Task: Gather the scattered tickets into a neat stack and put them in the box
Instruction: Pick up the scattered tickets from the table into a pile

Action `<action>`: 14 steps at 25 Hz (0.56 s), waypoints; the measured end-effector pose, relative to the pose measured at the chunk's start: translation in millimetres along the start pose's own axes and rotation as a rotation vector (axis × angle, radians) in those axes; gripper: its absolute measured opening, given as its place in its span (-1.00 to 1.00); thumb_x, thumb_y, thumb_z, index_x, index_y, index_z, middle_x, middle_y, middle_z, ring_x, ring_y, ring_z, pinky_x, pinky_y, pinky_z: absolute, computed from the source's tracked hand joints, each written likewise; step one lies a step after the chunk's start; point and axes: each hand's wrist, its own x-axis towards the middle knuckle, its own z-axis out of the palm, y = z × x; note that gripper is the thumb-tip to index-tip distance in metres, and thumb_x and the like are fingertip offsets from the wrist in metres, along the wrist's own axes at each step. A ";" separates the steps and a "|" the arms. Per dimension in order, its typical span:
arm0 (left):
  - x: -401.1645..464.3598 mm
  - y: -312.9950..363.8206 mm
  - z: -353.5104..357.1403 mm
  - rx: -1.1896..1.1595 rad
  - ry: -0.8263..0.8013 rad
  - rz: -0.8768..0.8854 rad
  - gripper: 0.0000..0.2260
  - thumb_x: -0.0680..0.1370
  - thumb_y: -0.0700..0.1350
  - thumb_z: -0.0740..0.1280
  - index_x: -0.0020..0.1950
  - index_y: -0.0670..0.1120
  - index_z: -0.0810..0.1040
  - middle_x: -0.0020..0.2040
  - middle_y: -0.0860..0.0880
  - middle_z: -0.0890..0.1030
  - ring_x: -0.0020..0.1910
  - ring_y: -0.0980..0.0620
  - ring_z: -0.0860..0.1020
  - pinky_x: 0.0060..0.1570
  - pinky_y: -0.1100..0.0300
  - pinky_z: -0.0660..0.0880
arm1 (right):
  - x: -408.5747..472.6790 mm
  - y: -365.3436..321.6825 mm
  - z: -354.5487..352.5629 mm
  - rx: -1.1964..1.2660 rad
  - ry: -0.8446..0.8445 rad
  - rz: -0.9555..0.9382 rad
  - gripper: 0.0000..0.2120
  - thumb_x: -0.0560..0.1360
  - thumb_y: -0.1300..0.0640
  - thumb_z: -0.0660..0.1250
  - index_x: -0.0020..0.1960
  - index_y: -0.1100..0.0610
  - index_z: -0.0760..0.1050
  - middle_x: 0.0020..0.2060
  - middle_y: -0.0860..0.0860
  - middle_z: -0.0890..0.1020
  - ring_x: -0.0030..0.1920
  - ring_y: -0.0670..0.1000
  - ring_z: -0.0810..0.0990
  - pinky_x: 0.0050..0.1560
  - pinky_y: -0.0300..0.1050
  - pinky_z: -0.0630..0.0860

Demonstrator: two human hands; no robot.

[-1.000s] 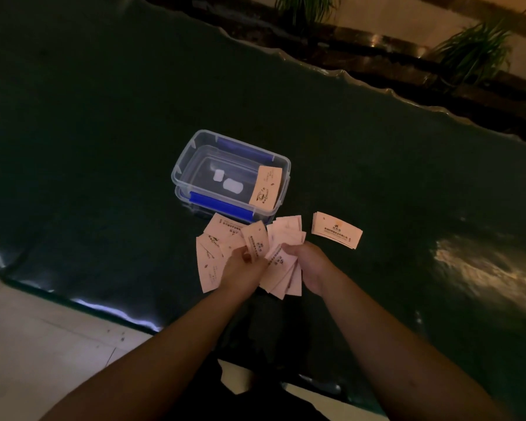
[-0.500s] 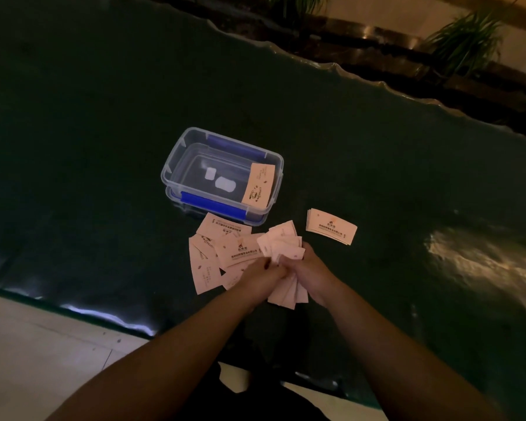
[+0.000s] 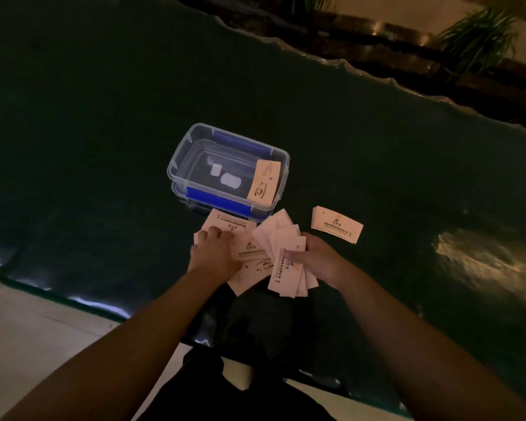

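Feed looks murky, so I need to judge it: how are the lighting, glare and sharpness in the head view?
Head view: dim overall; the dark table swallows detail; a bright glare patch at right; ticket print in the clear box is soft; both hands slightly blurred; wide-angle bends the table's far edge.

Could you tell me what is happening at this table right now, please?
A person is gathering paper tickets on a dark table. The right hand holds a fanned bunch of tickets, while the left hand presses on loose tickets on the table. A small stack lies apart, right of the clear box, which holds one ticket.
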 end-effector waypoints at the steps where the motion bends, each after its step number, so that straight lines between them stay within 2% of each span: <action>1: 0.7 0.1 0.5 0.023 0.003 0.061 -0.35 0.50 0.09 0.47 0.56 0.07 0.35 0.49 -0.09 0.38 0.48 -0.17 0.32 0.42 -0.17 0.37 | 0.8 -6.1 0.3 -0.057 -0.024 -0.009 -0.57 0.58 0.18 0.45 0.42 -0.02 0.50 0.32 0.01 0.67 0.35 0.07 0.62 0.36 0.20 0.53; 3: 1.9 0.5 2.4 0.020 -0.031 0.156 -0.34 0.50 0.02 0.47 0.57 0.09 0.34 0.51 -0.05 0.37 0.50 -0.17 0.30 0.45 -0.20 0.32 | 3.8 -13.5 1.0 -0.148 -0.059 -0.017 -0.56 0.58 0.18 0.45 0.42 -0.02 0.49 0.34 0.02 0.66 0.38 0.08 0.61 0.38 0.22 0.54; 6: 3.5 -3.3 7.5 -0.074 -0.027 0.194 -0.35 0.52 -0.07 0.44 0.58 0.09 0.30 0.52 0.00 0.40 0.54 -0.12 0.31 0.51 -0.16 0.28 | 6.5 -16.1 1.2 -0.185 -0.066 -0.007 -0.54 0.57 0.18 0.46 0.44 -0.02 0.48 0.36 0.02 0.65 0.40 0.10 0.60 0.40 0.26 0.52; 9: -7.6 -10.7 10.1 -0.193 0.054 0.045 -0.35 0.51 0.04 0.46 0.56 0.06 0.32 0.52 -0.01 0.39 0.51 -0.07 0.34 0.51 -0.12 0.33 | 5.0 -12.9 6.6 -0.229 -0.097 0.012 -0.52 0.58 0.19 0.44 0.47 0.00 0.46 0.37 0.03 0.64 0.41 0.10 0.59 0.35 0.16 0.53; 11: -24.4 -15.5 14.3 -0.171 0.026 -0.028 -0.23 0.41 0.20 0.53 0.53 0.03 0.32 0.48 -0.04 0.38 0.46 -0.09 0.37 0.44 -0.12 0.41 | 4.3 -11.3 12.8 -0.243 -0.123 0.012 -0.52 0.59 0.20 0.43 0.47 0.00 0.45 0.38 0.04 0.63 0.42 0.11 0.58 0.32 0.15 0.53; 12: -32.3 -18.3 18.8 -0.133 0.001 -0.025 -0.20 0.38 0.21 0.56 0.52 0.02 0.32 0.46 -0.04 0.39 0.44 -0.09 0.38 0.42 -0.11 0.43 | 4.0 -11.3 16.3 -0.252 -0.137 0.009 -0.52 0.59 0.19 0.43 0.48 0.00 0.44 0.38 0.04 0.63 0.43 0.11 0.58 0.31 0.14 0.53; 14: -40.5 -23.3 29.9 -0.198 -0.025 -0.017 -0.25 0.40 0.10 0.59 0.50 0.01 0.34 0.44 -0.04 0.43 0.42 -0.06 0.40 0.42 -0.06 0.43 | 3.4 -13.1 22.5 -0.316 -0.172 -0.007 -0.50 0.59 0.17 0.44 0.49 -0.01 0.42 0.40 0.04 0.61 0.43 0.10 0.57 0.28 0.09 0.53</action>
